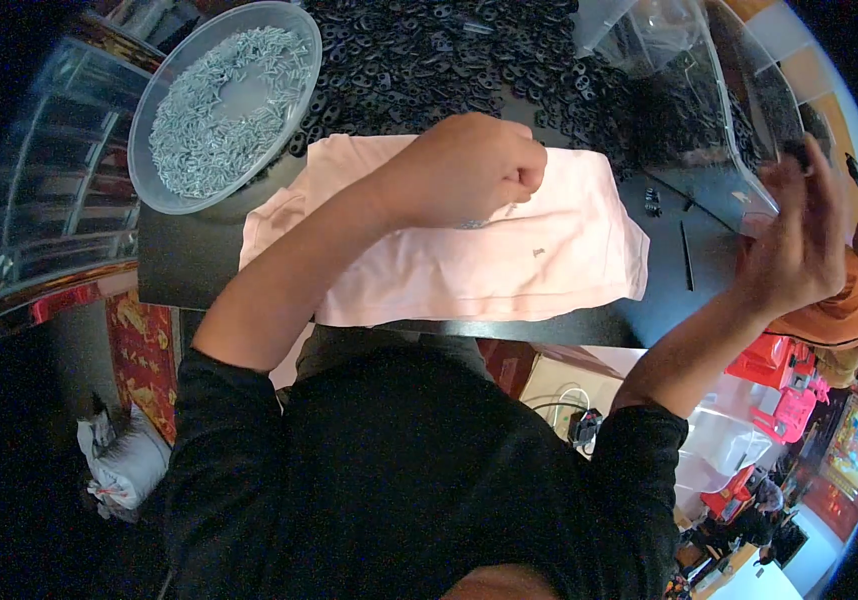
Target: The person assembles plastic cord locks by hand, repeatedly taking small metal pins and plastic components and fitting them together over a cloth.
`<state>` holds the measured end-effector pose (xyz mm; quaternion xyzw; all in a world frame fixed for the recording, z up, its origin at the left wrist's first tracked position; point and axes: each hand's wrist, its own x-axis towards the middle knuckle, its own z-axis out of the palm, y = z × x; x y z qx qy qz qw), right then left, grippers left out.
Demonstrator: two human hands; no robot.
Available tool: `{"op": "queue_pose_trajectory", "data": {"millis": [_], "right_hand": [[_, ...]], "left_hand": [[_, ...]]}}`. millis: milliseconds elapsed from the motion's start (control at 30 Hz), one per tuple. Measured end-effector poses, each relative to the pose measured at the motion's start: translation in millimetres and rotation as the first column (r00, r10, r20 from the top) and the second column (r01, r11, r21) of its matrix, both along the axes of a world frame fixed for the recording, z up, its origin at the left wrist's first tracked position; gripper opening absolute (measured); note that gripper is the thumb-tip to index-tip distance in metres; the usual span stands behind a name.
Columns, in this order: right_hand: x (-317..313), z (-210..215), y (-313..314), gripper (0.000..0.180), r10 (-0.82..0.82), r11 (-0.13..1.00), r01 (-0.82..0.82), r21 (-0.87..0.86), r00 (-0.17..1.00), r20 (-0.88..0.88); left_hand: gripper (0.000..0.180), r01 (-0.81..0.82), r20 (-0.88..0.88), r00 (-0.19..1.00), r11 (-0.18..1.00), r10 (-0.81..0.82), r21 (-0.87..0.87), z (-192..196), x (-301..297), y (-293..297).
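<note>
A pale pink cloth [429, 285] lies spread over the dark table in front of me. My left hand [474, 170] is closed in a fist just above it; what the fingers hold is hidden. A few small silvery screws [473, 225] show on the cloth under this hand, and another small metal piece [539, 253] lies to their right. Out at the right, my right hand [797, 235] is raised beside a clear plastic box [734, 110]. Between its fingertips shows a small black part [797, 158], too blurred to make out fully.
A round translucent tub [139, 150] of silvery screws stands at the far left. Black plastic parts [419, 60] with holes cover the table's far side. A thin dark rod [688, 255] and a small clump of pieces [653, 203] lie right of the cloth.
</note>
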<state>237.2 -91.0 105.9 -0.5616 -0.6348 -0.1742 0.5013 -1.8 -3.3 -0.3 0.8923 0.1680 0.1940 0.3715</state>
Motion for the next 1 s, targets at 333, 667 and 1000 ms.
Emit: {"op": "queue_pose_trajectory", "data": {"millis": [333,667,1000], "right_hand": [[-2.2,-15.4,9.0,0.019,-0.102,0.96,0.036,0.279,0.968,0.228],[-62.1,-106.2,81.2,0.016,0.491,0.715,-0.326,-0.619,0.864,0.112],[-71.1,-109.5,95.1,0.011,0.452,0.753,-0.2,-0.627,0.85,0.272]], "left_hand": [[0.01,-0.009,-0.098,0.994,0.922,0.051,0.387,-10.9,7.7,-17.2],[0.013,-0.14,-0.03,0.987,0.937,0.157,0.319,-6.6,7.6,-23.0],[0.013,-0.235,0.106,0.971,0.942,0.215,0.239,-13.3,6.0,-13.1]]}}
